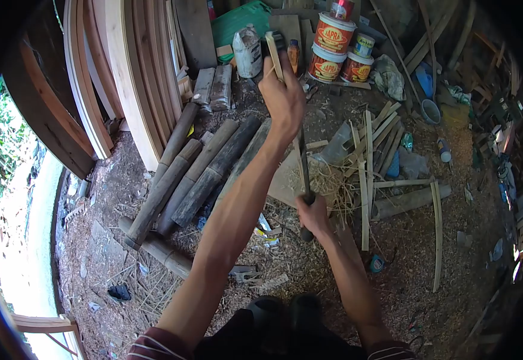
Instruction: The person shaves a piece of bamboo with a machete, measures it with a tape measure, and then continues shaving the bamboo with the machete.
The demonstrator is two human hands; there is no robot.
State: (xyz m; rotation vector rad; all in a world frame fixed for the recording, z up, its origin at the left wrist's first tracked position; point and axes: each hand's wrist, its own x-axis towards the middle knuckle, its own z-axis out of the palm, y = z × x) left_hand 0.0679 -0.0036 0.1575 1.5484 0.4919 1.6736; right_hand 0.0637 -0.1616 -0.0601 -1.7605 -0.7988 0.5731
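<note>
My left hand (284,99), stretched far forward, is closed around a pale strip of split bamboo (274,53) that sticks up past the fingers. Lower down, my right hand (315,217) grips the dark handle of a long knife (304,165). Its narrow blade points away from me, and the far end passes behind my left wrist. Below the blade lies a flat board (288,178) with curly shavings (331,187) beside it. Several bamboo poles (208,168) lie to the left, partly behind my left forearm.
Split bamboo strips (366,180) are piled on the right. Paint buckets (333,33) and a white container (247,53) stand at the back. Tall planks (130,78) lean at the left. Shavings and scraps cover the ground around my boots (305,312).
</note>
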